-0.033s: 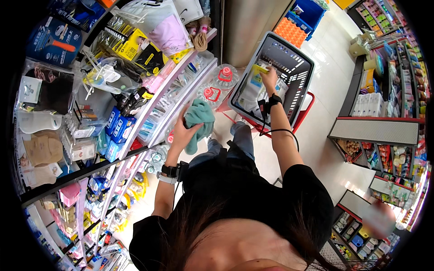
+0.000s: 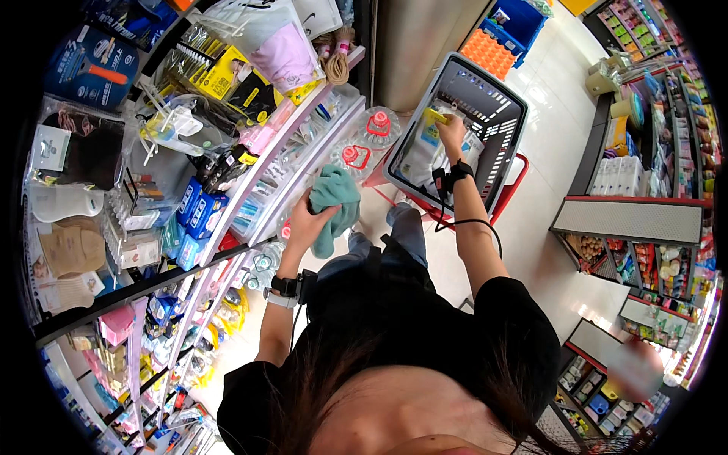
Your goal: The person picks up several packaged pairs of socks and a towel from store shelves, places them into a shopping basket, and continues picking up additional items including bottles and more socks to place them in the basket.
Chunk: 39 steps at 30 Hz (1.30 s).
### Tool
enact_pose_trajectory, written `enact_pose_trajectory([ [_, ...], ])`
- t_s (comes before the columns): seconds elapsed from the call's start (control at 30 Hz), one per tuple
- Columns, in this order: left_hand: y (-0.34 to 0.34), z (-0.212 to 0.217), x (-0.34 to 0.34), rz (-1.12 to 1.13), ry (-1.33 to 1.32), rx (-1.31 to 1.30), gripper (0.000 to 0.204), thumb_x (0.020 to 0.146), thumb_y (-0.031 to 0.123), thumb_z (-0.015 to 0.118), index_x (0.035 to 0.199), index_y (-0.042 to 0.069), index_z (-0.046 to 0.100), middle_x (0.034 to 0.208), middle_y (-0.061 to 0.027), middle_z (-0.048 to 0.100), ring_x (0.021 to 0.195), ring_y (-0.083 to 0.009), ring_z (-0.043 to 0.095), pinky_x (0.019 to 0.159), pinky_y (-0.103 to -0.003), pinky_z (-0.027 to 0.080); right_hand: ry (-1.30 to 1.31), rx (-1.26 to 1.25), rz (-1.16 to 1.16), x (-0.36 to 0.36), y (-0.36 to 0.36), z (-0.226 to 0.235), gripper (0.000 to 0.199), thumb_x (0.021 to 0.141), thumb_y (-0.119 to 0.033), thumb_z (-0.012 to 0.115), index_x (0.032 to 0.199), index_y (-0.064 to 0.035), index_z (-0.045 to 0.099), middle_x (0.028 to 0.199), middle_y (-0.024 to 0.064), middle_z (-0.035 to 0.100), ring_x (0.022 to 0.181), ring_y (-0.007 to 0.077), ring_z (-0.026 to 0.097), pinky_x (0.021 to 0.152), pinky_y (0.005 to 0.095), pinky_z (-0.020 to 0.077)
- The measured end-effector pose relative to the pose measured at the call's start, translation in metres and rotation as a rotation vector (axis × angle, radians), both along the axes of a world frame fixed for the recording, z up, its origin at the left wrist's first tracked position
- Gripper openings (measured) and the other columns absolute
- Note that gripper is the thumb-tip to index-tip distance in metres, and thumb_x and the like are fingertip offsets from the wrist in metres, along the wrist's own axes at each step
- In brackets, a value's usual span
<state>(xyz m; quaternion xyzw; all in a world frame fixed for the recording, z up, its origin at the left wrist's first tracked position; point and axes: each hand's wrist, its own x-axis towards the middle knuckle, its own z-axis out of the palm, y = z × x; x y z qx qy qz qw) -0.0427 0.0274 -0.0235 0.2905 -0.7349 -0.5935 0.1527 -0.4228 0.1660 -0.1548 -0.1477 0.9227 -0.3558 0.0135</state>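
My left hand (image 2: pixel 307 226) is closed around a bunched green cloth (image 2: pixel 336 203), which hangs down over the fingers beside the shelf. Over at the right, my right hand (image 2: pixel 453 135) reaches into a grey shopping basket (image 2: pixel 502 97) with slotted walls. Its fingers are closed on the yellow top of a package (image 2: pixel 432 117). Pale packages (image 2: pixel 472 149) lie beneath and beside this hand inside the basket. The lower part of the held package is hard to separate from them. Both wrists carry black straps, and a cable runs along my right forearm.
Large water bottles (image 2: pixel 377 127) with red caps stand between the shelf and basket. Stocked shelving (image 2: pixel 262 171) curves along my left. A pillar (image 2: pixel 406 57) rises ahead, with a blue crate (image 2: pixel 516 26) and orange trays (image 2: pixel 489 54) beyond. More shelves (image 2: pixel 622 220) line the right.
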Motion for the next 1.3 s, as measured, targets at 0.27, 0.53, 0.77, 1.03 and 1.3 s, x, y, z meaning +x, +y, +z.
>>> enact_pose_trajectory([
  [0.27,-0.011,0.022,0.001,0.359,0.273,-0.164,0.058,0.081,0.004,0.055,0.133,0.001,0.030,0.134,-0.0157,0.033,0.123,-0.0214,0.033,0.102,-0.031,0.026,0.215,-0.483,0.476,0.122,0.008,0.219,0.024,0.075,-0.005,0.065,0.098,0.0004,0.058,0.086,0.0101,0.060,0.077,0.0209,0.060,0.066,0.0279,0.0471],
  [0.53,-0.016,0.058,0.007,-0.128,0.664,0.664,0.057,0.086,0.021,0.044,0.138,0.007,0.025,0.139,-0.0118,0.029,0.129,-0.0216,0.026,0.106,-0.031,0.017,-0.131,-0.510,1.017,0.218,-0.053,0.219,0.025,0.072,-0.013,0.071,0.094,-0.0011,0.063,0.086,0.0067,0.060,0.084,0.0156,0.057,0.072,0.0290,0.0464],
  [0.77,-0.015,0.050,0.008,0.150,0.396,0.303,0.053,0.081,0.012,0.064,0.128,0.003,0.041,0.113,-0.0051,0.052,0.099,-0.0106,0.050,0.083,-0.024,0.043,-0.923,-0.990,0.939,0.240,-0.086,0.191,0.052,0.094,-0.042,0.033,0.134,-0.0087,0.031,0.124,0.0095,0.046,0.114,0.0210,0.044,0.099,0.0312,0.0302],
  [1.03,-0.010,0.026,0.009,0.294,0.299,-0.250,0.056,0.080,0.014,0.062,0.132,0.011,0.040,0.120,-0.0113,0.034,0.122,-0.0227,0.027,0.101,-0.032,0.025,-1.738,-1.057,0.824,0.240,-0.079,0.156,0.047,0.097,-0.033,0.025,0.130,-0.0010,0.034,0.122,0.0100,0.049,0.109,0.0204,0.049,0.096,0.0304,0.0361],
  [1.3,-0.020,0.036,0.007,0.218,0.449,-0.108,0.058,0.080,0.011,0.061,0.133,0.008,0.038,0.136,-0.0107,0.026,0.126,-0.0231,0.023,0.103,-0.034,0.024,-1.383,-0.547,0.901,0.243,-0.073,0.164,0.038,0.095,-0.022,0.035,0.126,-0.0011,0.041,0.117,0.0072,0.053,0.105,0.0144,0.051,0.089,0.0269,0.0404],
])
